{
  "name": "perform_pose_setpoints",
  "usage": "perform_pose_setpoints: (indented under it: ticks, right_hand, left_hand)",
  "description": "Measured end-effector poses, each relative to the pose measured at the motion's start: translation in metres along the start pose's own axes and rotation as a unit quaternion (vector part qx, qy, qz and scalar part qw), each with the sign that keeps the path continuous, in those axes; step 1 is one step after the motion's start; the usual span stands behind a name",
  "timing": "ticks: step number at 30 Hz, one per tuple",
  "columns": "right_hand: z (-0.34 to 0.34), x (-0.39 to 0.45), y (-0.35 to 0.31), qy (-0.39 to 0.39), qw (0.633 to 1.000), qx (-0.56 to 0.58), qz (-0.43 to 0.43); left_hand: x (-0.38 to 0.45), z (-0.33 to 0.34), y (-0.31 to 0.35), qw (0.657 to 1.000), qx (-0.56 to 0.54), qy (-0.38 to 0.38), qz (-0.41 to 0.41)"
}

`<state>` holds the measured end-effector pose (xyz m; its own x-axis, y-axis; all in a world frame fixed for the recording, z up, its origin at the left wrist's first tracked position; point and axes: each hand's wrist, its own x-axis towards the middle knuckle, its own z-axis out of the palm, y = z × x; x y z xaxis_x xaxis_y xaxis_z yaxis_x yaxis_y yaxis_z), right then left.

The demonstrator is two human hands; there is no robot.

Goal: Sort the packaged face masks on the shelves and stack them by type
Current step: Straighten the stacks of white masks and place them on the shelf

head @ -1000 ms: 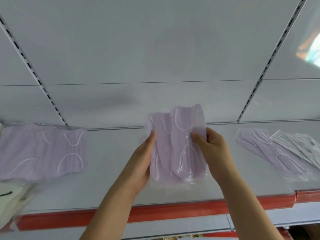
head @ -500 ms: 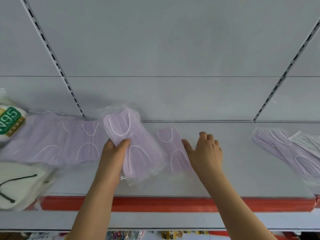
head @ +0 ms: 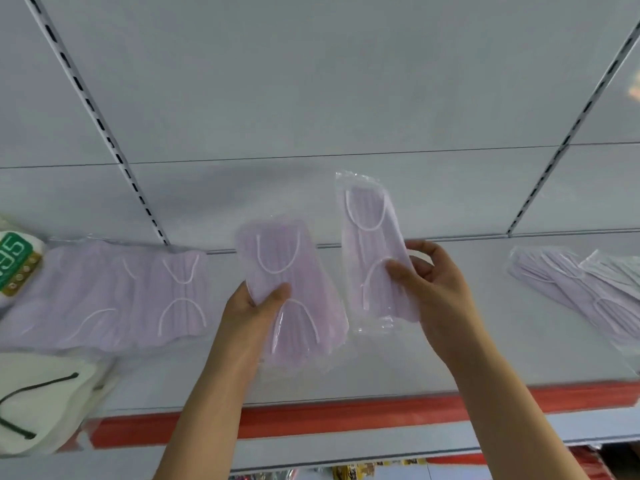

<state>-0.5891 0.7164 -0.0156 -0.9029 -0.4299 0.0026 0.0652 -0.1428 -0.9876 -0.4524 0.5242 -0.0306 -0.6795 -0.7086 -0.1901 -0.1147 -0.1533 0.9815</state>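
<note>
Both of my hands are raised in front of the white shelf (head: 398, 358), each with its own clear-wrapped pack of lilac pleated masks. My left hand (head: 252, 317) grips the left mask pack (head: 291, 292) from its left side, thumb curled over the front just below the upper white ear loop, fingers hidden behind the wrapper; the pack stands roughly upright, tilted a little so its top leans left. I cannot tell whether its lower edge touches the shelf. My right hand (head: 433, 292) pinches the right mask pack (head: 375, 258) at its right edge, thumb on the front near the lower ear loop, the other fingers curled behind; this pack is held higher, upright, its top reaching up against the back panel (head: 311, 98). The two packs sit just beside each other, apart, with a narrow gap between them. On the shelf to the left lies a spread pile of lilac masks (head: 114, 296), flat, ear loops showing. At the far left edge is a white pack with a green N95 label (head: 15, 261), and below it white folded masks with black straps (head: 45, 403). To the far right lies another pile of lilac packs (head: 571, 292) with paler wrapped masks (head: 620, 271) overlapping its right end. A red strip (head: 346, 417) runs along the shelf's front edge.
</note>
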Motion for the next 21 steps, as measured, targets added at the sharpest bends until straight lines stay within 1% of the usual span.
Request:
perform_pose_setpoints:
  ticks: [1, 2, 3, 4, 5, 6, 8, 9, 10, 11, 12, 13, 14, 15, 16, 17, 20, 21]
  right_hand:
    - [0.002, -0.003, -0.002, -0.008, 1.0, -0.005, -0.004]
    - [0.005, -0.006, -0.002, 0.001, 0.999, -0.049, -0.017]
    - [0.006, -0.009, -0.001, 0.023, 0.991, -0.123, -0.037]
    - [0.005, -0.013, 0.002, 0.044, 0.976, -0.204, -0.061]
    - [0.003, -0.016, 0.004, 0.048, 0.958, -0.272, -0.084]
    - [-0.001, -0.02, 0.004, 0.037, 0.941, -0.318, -0.106]
    - [-0.022, -0.024, 0.003, 0.016, 0.922, -0.359, -0.144]
    - [-0.043, -0.023, 0.003, 0.031, 0.916, -0.366, -0.161]
    - [-0.071, -0.018, 0.002, 0.076, 0.904, -0.385, -0.169]
    - [-0.104, -0.012, 0.001, 0.14, 0.877, -0.431, -0.159]
    - [-0.141, -0.007, -0.001, 0.204, 0.828, -0.509, -0.114]
    - [-0.177, -0.004, -0.001, 0.243, 0.771, -0.587, -0.037]
    - [-0.21, -0.004, -0.001, 0.254, 0.727, -0.636, 0.046]
    - [-0.236, -0.004, 0.0, 0.247, 0.707, -0.655, 0.106]
    - [-0.255, -0.004, 0.003, 0.244, 0.707, -0.652, 0.125]
    - [-0.268, -0.004, 0.005, 0.255, 0.717, -0.639, 0.114]
    - [-0.275, -0.001, 0.008, 0.328, 0.744, -0.58, 0.054]
    - [-0.273, -0.001, 0.007, 0.355, 0.76, -0.544, 0.027]
  left_hand:
    - [0.0, 0.01, 0.002, 1.0, -0.004, -0.027, 0.011]
    - [-0.001, 0.021, 0.003, 0.998, -0.015, -0.06, 0.016]
    - [-0.002, 0.034, 0.006, 0.995, -0.026, -0.096, 0.012]
    - [-0.002, 0.047, 0.007, 0.991, -0.03, -0.132, 0.004]
    - [-0.003, 0.06, 0.007, 0.986, -0.021, -0.164, 0.005]
    - [-0.003, 0.073, 0.006, 0.983, -0.003, -0.184, 0.011]
    - [-0.002, 0.097, 0.0, 0.981, 0.025, -0.191, 0.007]
    - [-0.001, 0.109, -0.003, 0.981, 0.024, -0.191, -0.004]
    - [-0.001, 0.12, -0.006, 0.982, 0.028, -0.185, -0.017]
    - [-0.002, 0.131, -0.006, 0.983, 0.035, -0.178, -0.029]
    - [-0.004, 0.142, -0.006, 0.984, 0.04, -0.172, -0.036]
    - [-0.008, 0.154, -0.005, 0.984, 0.044, -0.17, -0.041]
    - [-0.011, 0.166, -0.005, 0.983, 0.051, -0.174, -0.04]
    - [-0.013, 0.178, -0.005, 0.982, 0.056, -0.178, -0.039]
    - [-0.014, 0.19, -0.006, 0.981, 0.061, -0.182, -0.04]
    - [-0.015, 0.202, -0.007, 0.98, 0.064, -0.182, -0.039]
    - [-0.014, 0.237, -0.012, 0.983, 0.064, -0.166, -0.048]
    - [-0.016, 0.248, -0.013, 0.985, 0.056, -0.156, -0.051]
